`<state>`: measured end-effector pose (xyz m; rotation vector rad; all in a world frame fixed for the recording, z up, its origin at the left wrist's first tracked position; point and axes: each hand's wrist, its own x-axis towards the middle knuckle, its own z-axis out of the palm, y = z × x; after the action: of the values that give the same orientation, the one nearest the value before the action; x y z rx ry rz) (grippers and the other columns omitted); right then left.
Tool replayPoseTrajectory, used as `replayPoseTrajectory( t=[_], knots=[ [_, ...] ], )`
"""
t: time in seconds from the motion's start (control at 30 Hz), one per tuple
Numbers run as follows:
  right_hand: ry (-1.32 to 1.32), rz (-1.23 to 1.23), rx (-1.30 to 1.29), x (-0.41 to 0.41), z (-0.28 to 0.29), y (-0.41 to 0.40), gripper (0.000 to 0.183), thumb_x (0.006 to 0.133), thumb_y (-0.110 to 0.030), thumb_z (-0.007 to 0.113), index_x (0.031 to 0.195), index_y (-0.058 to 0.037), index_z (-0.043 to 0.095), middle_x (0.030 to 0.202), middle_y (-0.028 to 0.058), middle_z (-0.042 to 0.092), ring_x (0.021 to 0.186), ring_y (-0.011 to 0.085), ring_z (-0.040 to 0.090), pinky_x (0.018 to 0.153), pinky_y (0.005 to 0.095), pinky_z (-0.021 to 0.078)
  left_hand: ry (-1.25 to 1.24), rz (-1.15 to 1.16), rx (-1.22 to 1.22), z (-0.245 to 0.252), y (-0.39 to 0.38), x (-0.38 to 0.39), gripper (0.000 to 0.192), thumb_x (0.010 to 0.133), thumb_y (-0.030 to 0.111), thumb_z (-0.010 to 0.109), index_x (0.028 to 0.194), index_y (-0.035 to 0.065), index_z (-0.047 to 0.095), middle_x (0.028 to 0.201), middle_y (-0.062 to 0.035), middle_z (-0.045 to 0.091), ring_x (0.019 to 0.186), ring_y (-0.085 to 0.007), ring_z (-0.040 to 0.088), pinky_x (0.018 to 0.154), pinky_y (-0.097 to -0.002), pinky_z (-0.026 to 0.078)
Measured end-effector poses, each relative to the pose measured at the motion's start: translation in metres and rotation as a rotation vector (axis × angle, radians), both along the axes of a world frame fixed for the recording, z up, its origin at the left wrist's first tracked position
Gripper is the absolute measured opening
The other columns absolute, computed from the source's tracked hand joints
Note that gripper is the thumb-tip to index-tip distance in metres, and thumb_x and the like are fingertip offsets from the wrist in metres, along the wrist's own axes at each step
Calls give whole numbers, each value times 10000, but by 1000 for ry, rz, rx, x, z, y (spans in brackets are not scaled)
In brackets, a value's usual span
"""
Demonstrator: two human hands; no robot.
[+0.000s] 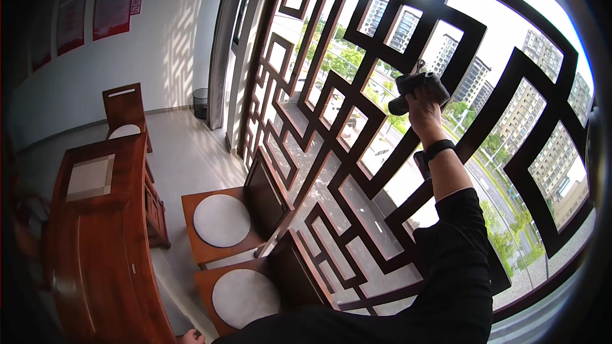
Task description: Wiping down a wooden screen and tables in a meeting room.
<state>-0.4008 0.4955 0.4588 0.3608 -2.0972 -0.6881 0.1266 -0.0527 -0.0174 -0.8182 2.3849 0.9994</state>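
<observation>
My right hand [424, 114] is raised in front of a dark wooden lattice screen [354, 100], its fingers closed on a black object [437, 87] with rounded ends. What that object is I cannot tell for sure. A black watch [439, 149] is on the same wrist, below a black sleeve. Only a few fingers of my left hand [192, 337] show at the bottom edge, between the reddish wooden table [103, 248] and the nearer chair; whether they hold something is hidden.
Two wooden chairs with round pale cushions [222, 220] [245, 295] stand with their backs against the lattice. Another chair [125, 110] is beyond the table, which bears a placemat [91, 177]. A mesh bin [200, 103] sits by the grey curtain [220, 57]. Buildings and a road show through the window.
</observation>
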Motion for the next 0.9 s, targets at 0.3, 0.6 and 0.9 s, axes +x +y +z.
replayPoseTrajectory(
  t=[0.3, 0.6, 0.9],
  knots=[
    [-460, 47, -88, 35, -235, 3, 200, 819, -115, 539, 993, -96, 636, 964, 140, 614, 1050, 318, 568, 895, 423, 456, -37, 114, -26, 1, 4, 66, 405, 853, 251, 637, 1154, -18, 604, 1115, -269, 633, 1073, -395, 601, 906, -433, 471],
    [396, 397, -18, 86, 73, -48, 408, 740, -24, 610, 1118, -176, 618, 1013, 68, 560, 1004, 272, 548, 926, 424, 406, 99, 37, -74, -4, -11, -12, 420, 853, 252, 645, 1162, -29, 599, 1134, -271, 627, 1092, -398, 592, 924, -429, 466],
    [383, -292, 2, 98, 171, 44, 329, 830, -80, 527, 1147, -97, 613, 1195, 117, 573, 1183, 299, 503, 1034, 424, 376, 164, -75, -22, -49, -5, -58, 343, 882, 254, 601, 1064, -36, 613, 973, -201, 672, 861, -320, 623, 787, -416, 492]
  ],
)
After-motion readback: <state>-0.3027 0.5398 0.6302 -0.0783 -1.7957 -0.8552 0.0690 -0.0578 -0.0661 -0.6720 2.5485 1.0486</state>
